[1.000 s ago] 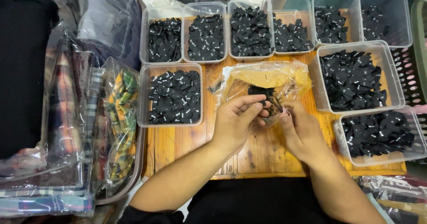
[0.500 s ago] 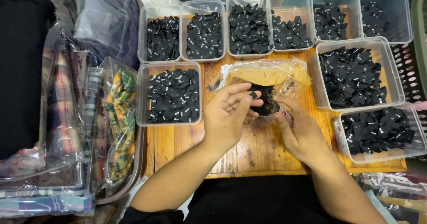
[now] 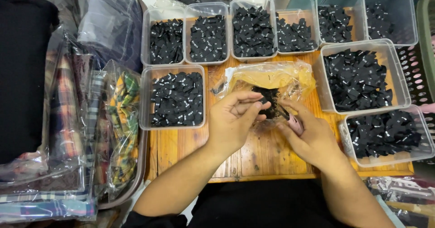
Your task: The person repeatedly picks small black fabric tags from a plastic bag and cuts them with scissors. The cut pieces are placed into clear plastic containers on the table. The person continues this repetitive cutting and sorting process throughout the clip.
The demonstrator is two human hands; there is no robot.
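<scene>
A crumpled clear plastic bag with a yellowish tint lies on the wooden table, holding a small heap of black fabric labels. My left hand pinches one black label at the heap, fingers curled around it. My right hand rests on the lower edge of the bag beside the heap, its fingertips touching the labels and the plastic.
Several clear plastic tubs full of black labels ring the bag: one at the left, a row at the back, two at the right. Bagged plaid fabrics are stacked at the left.
My left hand has shifted from over the bag's mouth to a pinch on a label at the heap. My right hand has slid slightly right along the bag's edge.
</scene>
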